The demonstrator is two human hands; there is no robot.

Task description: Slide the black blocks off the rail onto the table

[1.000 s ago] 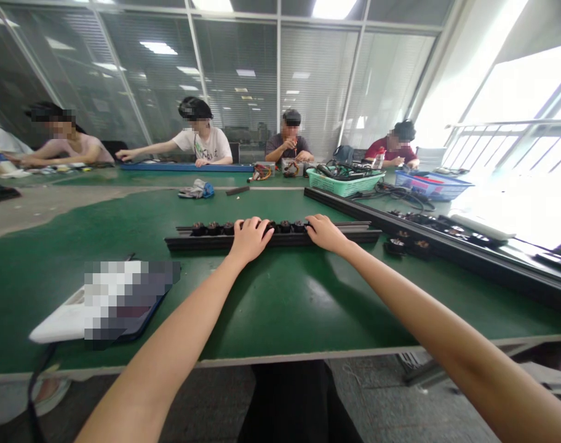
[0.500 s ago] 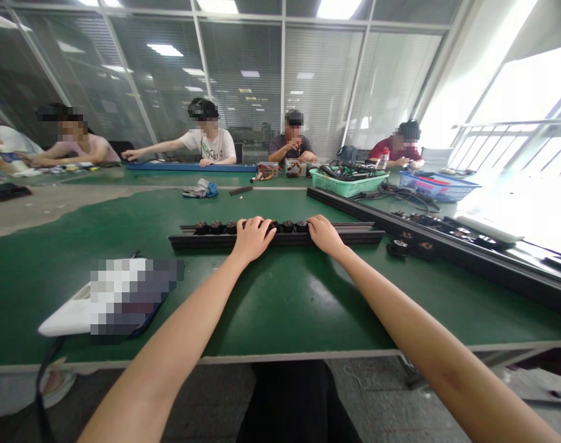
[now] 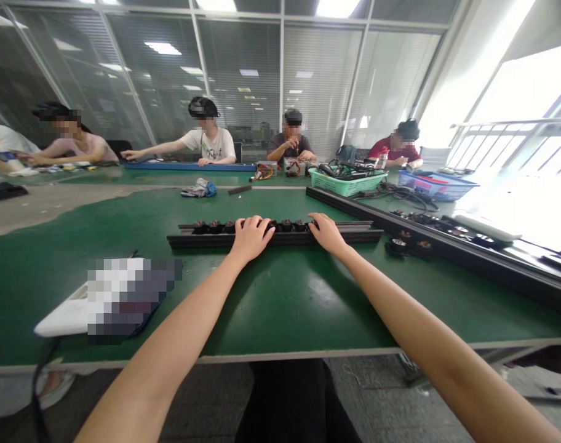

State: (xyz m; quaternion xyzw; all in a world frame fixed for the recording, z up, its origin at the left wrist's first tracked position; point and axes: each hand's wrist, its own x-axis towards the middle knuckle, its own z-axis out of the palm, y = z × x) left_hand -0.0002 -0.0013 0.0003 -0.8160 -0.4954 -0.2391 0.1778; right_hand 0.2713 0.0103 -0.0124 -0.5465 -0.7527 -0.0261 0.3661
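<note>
So the black rail [image 3: 206, 242] is lying crosswise on the green table [image 3: 280, 307], right in front of the person, with a row of round black parts [image 3: 214, 227] sitting along it. Left hand [image 3: 253, 237] is still resting over the middle of that row, fingers half curled and slightly spread, basically the same spot as half a second ago. Can't tell if it's actually gripping anything. Right hand [image 3: 326, 234] is the one changing: its fingers are looking a bit straighter and more lifted than before, and a dark bit is showing under them at the row's right end. Can't tell if it's holding that. The rail itself is staying put, and the second long black rail [image 3: 419, 240] is lying at an angle off to the right.
</note>
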